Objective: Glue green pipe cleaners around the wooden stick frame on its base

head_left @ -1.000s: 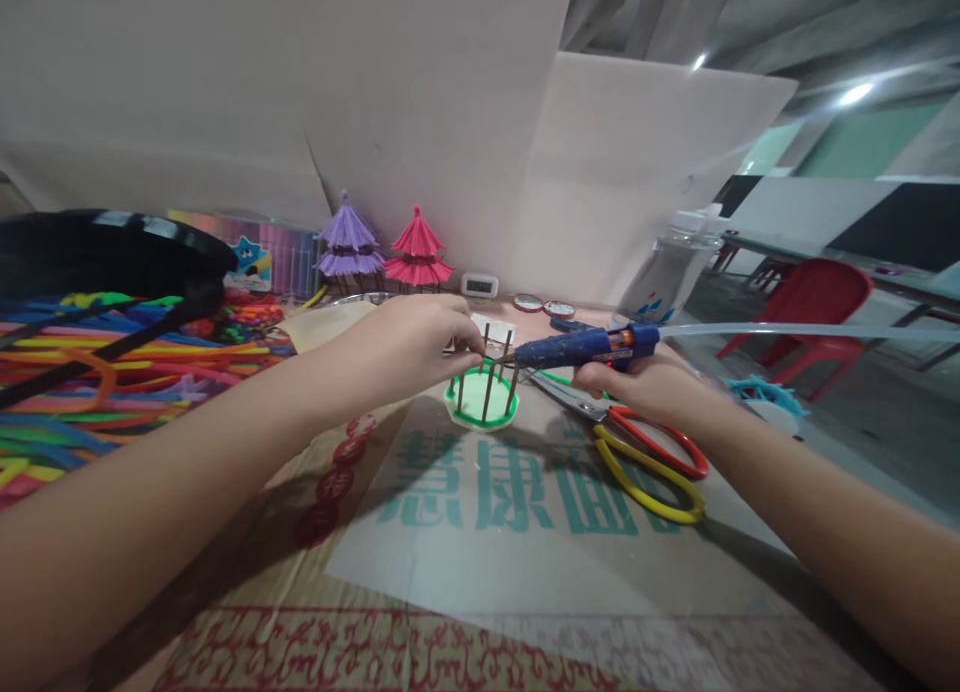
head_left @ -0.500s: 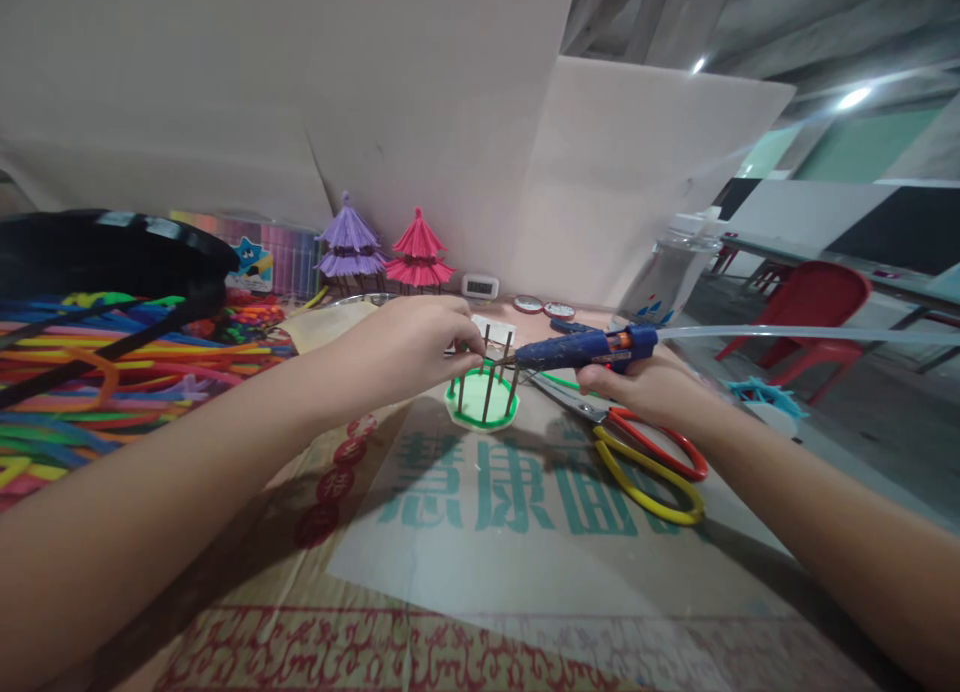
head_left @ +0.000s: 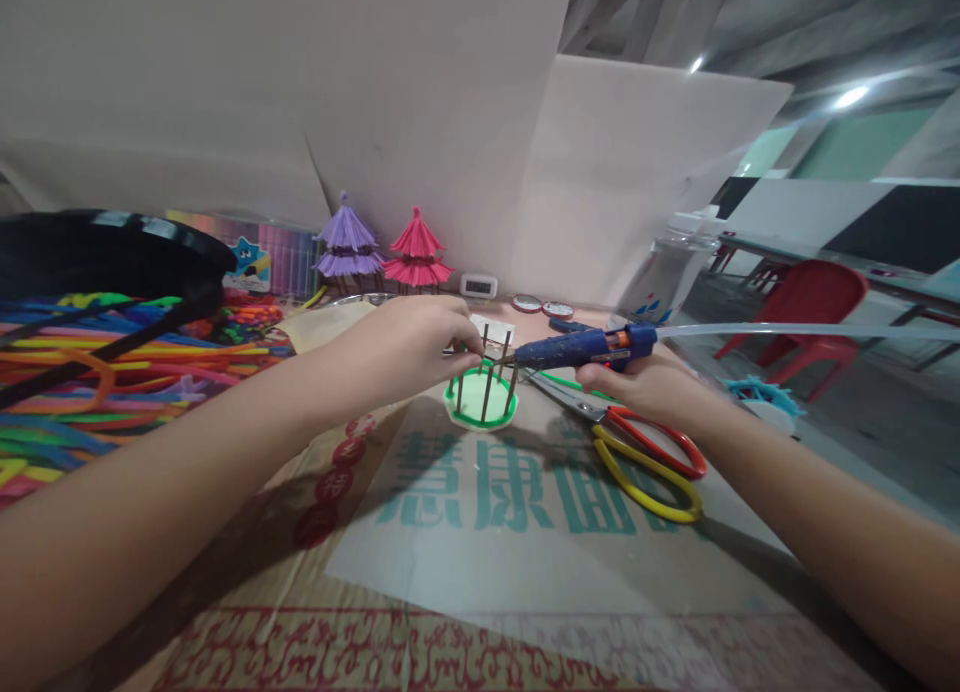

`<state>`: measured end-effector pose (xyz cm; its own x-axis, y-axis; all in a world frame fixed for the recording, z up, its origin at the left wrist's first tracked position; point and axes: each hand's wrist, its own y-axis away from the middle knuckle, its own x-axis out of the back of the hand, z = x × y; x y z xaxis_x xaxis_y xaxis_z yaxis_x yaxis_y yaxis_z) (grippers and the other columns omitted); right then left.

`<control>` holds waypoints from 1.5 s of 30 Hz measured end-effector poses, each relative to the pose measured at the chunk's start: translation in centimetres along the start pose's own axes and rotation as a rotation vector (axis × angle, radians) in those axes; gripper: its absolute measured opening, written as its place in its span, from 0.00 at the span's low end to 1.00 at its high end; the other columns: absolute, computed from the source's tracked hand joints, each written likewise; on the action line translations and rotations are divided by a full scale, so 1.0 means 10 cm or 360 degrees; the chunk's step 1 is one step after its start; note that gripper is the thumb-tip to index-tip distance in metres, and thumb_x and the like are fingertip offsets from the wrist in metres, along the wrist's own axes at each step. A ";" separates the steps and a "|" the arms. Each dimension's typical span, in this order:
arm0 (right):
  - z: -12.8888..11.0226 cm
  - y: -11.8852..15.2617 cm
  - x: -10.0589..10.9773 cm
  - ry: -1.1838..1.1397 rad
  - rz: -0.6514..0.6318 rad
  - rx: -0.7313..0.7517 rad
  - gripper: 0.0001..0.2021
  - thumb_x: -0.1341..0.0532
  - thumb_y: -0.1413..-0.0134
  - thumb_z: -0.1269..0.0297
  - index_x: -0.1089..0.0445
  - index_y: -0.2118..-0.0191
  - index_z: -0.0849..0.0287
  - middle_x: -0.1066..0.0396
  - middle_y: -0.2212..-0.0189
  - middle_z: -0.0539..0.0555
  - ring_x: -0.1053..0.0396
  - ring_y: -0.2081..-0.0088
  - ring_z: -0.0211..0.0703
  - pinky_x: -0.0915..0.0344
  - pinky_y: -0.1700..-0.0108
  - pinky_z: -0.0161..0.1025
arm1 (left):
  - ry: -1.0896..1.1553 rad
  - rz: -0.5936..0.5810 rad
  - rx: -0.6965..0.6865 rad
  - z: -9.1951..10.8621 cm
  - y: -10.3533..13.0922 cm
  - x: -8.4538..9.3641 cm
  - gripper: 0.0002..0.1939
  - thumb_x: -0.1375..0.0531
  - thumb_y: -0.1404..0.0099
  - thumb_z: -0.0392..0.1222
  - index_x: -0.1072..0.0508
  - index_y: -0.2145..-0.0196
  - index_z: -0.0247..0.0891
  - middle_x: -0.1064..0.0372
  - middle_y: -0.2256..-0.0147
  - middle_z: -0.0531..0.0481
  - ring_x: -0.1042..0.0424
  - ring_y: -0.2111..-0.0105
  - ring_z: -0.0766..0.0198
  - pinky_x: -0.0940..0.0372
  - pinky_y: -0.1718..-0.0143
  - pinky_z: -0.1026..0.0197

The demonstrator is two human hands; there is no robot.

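Observation:
My right hand (head_left: pixel 649 380) is closed round the handle of a blue hot glue gun (head_left: pixel 574 348). A long clear glue stick (head_left: pixel 795 330) runs out of its back to the right. The gun's nozzle points left, at the tops of thin brown posts (head_left: pixel 487 392). Several of these posts stand upright on a small pale base (head_left: pixel 469 400) edged in bright green. My left hand (head_left: pixel 442 337) is pinched at the back left of the posts, close to the nozzle. What its fingertips hold is too small and hidden to make out.
Scissors (head_left: pixel 649 482) with red and yellow handles lie right of the base. Purple (head_left: pixel 346 242) and pink (head_left: pixel 418 252) pagoda-like models stand behind, beside a small digital clock (head_left: pixel 478 286). Colourful pipe cleaners (head_left: pixel 135 372) spread at left. A clear bottle (head_left: pixel 664 267) stands at the back right.
Almost nothing differs. Both hands, the glue gun and the base with posts keep their places; the whole view has shifted very slightly.

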<state>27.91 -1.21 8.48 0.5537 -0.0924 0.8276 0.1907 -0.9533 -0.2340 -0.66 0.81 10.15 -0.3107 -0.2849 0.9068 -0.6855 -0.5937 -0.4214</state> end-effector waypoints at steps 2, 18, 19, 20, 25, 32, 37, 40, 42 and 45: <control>0.03 -0.01 0.00 -0.0002 -0.0019 -0.0002 0.16 0.36 0.49 0.47 0.22 0.64 0.54 0.22 0.66 0.58 0.26 0.56 0.62 0.30 0.53 0.55 | -0.0006 0.0004 -0.0013 -0.01 0.00 0.00 0.11 0.42 0.32 0.44 0.20 0.63 0.40 0.28 0.65 0.50 0.30 0.66 0.63 0.43 0.68 0.61; 0.14 -0.04 0.09 -0.0307 -0.0177 0.0170 0.18 0.43 0.42 0.50 0.21 0.63 0.55 0.20 0.63 0.54 0.26 0.53 0.52 0.33 0.52 0.44 | 0.0013 -0.0027 -0.0026 -0.06 -0.01 -0.02 0.12 0.44 0.32 0.45 0.21 0.65 0.42 0.28 0.65 0.50 0.29 0.66 0.64 0.41 0.67 0.62; 0.17 -0.05 0.10 -0.0308 -0.0186 0.0140 0.18 0.43 0.42 0.49 0.21 0.62 0.56 0.20 0.62 0.54 0.26 0.53 0.52 0.33 0.53 0.43 | 0.0013 -0.0038 -0.0025 -0.06 0.00 -0.01 0.12 0.44 0.32 0.45 0.21 0.65 0.42 0.28 0.64 0.50 0.29 0.66 0.64 0.41 0.67 0.62; 0.21 -0.07 0.11 -0.0302 -0.0196 0.0127 0.18 0.43 0.42 0.49 0.21 0.61 0.56 0.20 0.62 0.55 0.26 0.54 0.52 0.32 0.55 0.43 | 0.0011 -0.0047 -0.0021 -0.07 0.00 0.00 0.12 0.44 0.32 0.45 0.21 0.65 0.42 0.28 0.64 0.50 0.29 0.65 0.64 0.41 0.67 0.62; 0.37 -0.16 0.11 -0.0169 -0.0184 0.0120 0.18 0.42 0.44 0.48 0.22 0.68 0.56 0.21 0.68 0.54 0.26 0.61 0.53 0.31 0.61 0.44 | -0.0010 -0.0108 0.0013 -0.08 0.02 0.06 0.12 0.44 0.31 0.45 0.21 0.62 0.44 0.27 0.61 0.51 0.29 0.63 0.63 0.41 0.66 0.62; 0.27 -0.09 0.14 -0.0155 -0.0244 0.0124 0.16 0.41 0.45 0.50 0.24 0.72 0.56 0.23 0.71 0.52 0.27 0.61 0.52 0.32 0.63 0.42 | -0.0020 -0.0138 0.0037 -0.10 0.00 0.07 0.13 0.44 0.32 0.48 0.20 0.62 0.44 0.27 0.61 0.50 0.29 0.63 0.62 0.41 0.66 0.62; 0.23 -0.07 0.13 -0.0220 -0.0230 0.0134 0.16 0.41 0.47 0.50 0.23 0.69 0.57 0.22 0.68 0.54 0.27 0.62 0.51 0.33 0.65 0.41 | -0.0010 -0.0130 0.0039 -0.10 0.01 0.06 0.12 0.44 0.31 0.48 0.20 0.62 0.45 0.27 0.61 0.51 0.29 0.64 0.62 0.42 0.67 0.62; 0.28 -0.09 0.12 -0.0200 -0.0232 0.0127 0.16 0.41 0.46 0.50 0.25 0.73 0.56 0.24 0.73 0.53 0.27 0.63 0.51 0.32 0.63 0.42 | -0.0017 -0.0129 0.0041 -0.10 0.01 0.06 0.12 0.43 0.31 0.48 0.21 0.62 0.45 0.27 0.60 0.51 0.29 0.64 0.62 0.42 0.67 0.62; 0.33 -0.11 0.12 -0.0181 -0.0222 0.0121 0.16 0.41 0.46 0.50 0.26 0.76 0.55 0.26 0.75 0.53 0.28 0.64 0.51 0.32 0.63 0.42 | -0.0023 -0.0133 0.0045 -0.10 0.01 0.06 0.12 0.44 0.31 0.48 0.21 0.62 0.45 0.27 0.61 0.51 0.29 0.64 0.62 0.42 0.67 0.62; 0.40 -0.13 0.10 -0.0175 -0.0224 0.0109 0.18 0.41 0.46 0.48 0.27 0.76 0.56 0.26 0.76 0.54 0.28 0.65 0.51 0.32 0.64 0.43 | -0.0021 -0.0141 0.0046 -0.09 0.01 0.07 0.12 0.44 0.31 0.48 0.21 0.62 0.45 0.27 0.61 0.51 0.29 0.64 0.62 0.42 0.67 0.62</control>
<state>31.47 1.14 7.55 0.6021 0.0761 0.7948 0.3251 -0.9326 -0.1570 -1.53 1.23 10.76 -0.2408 -0.2404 0.9403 -0.6907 -0.6383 -0.3400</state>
